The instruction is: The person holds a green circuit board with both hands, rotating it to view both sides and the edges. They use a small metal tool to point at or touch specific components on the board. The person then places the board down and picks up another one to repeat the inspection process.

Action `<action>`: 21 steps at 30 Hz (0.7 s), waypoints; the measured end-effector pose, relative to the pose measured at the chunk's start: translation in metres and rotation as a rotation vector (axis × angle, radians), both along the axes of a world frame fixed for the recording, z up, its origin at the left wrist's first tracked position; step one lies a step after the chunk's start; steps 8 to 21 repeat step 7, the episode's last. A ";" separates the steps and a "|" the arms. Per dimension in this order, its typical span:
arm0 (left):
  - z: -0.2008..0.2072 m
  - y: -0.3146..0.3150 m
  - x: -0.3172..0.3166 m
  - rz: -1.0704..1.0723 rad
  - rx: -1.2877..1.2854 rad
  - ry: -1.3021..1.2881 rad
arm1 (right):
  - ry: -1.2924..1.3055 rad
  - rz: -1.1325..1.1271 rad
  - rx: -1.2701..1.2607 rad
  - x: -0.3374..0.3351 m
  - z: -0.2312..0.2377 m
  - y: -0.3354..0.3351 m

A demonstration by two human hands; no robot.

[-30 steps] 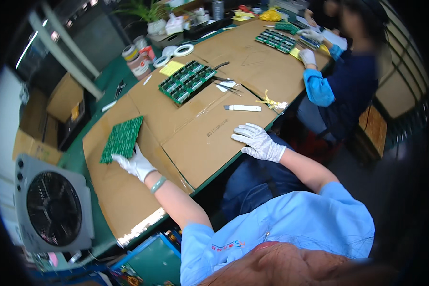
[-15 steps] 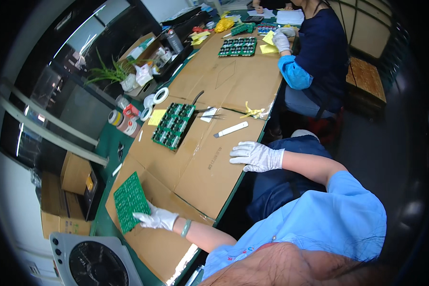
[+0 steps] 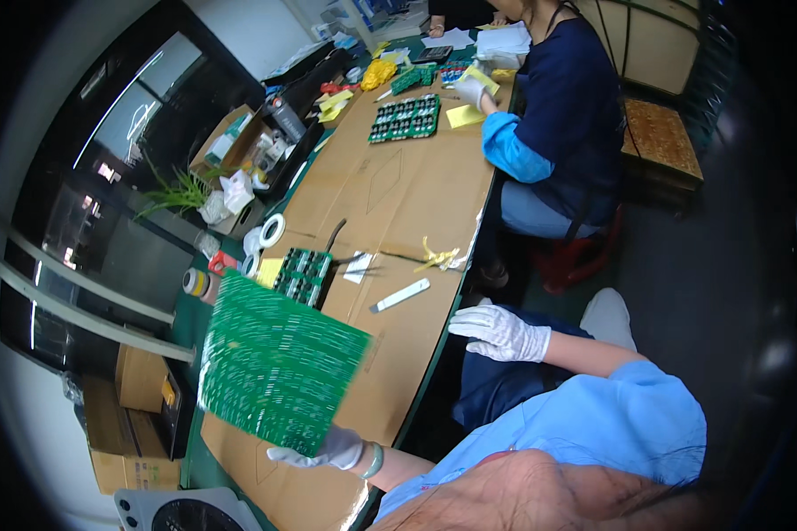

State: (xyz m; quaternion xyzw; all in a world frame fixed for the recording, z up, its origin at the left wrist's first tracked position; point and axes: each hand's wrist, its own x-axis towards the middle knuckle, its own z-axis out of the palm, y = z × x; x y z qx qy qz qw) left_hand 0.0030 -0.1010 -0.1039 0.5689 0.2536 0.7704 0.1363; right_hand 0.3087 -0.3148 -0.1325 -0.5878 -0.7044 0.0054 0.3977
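Above the cardboard-covered table [image 3: 398, 203], the left hand [image 3: 323, 450] grips a green circuit board [image 3: 279, 363]; the right hand [image 3: 498, 332] hovers open, well apart.

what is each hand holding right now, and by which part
The left hand grips the large green circuit board panel by its lower edge, raised off the cardboard-covered table. The right hand holds nothing.

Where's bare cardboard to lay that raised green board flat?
Free: the cardboard stretch between the far component tray and the near tray, and below the white stick beside the right hand. Crowded: around the tape rolls and yellow ties. Left hand holds the board.
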 end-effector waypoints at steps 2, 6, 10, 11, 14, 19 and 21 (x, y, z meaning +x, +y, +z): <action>0.028 -0.036 0.053 -0.272 -0.066 -0.012 | 0.090 -0.153 0.050 0.016 -0.001 -0.019; 0.065 -0.085 0.158 -1.257 -0.508 -0.362 | 0.385 -0.282 0.101 0.062 -0.011 -0.058; 0.065 -0.089 0.179 -1.271 -0.506 -0.364 | 0.474 -0.278 0.103 0.077 -0.016 -0.072; 0.065 -0.089 0.179 -1.271 -0.506 -0.364 | 0.474 -0.278 0.103 0.077 -0.016 -0.072; 0.065 -0.089 0.179 -1.271 -0.506 -0.364 | 0.474 -0.278 0.103 0.077 -0.016 -0.072; 0.065 -0.089 0.179 -1.271 -0.506 -0.364 | 0.474 -0.278 0.103 0.077 -0.016 -0.072; 0.065 -0.089 0.179 -1.271 -0.506 -0.364 | 0.474 -0.278 0.103 0.077 -0.016 -0.072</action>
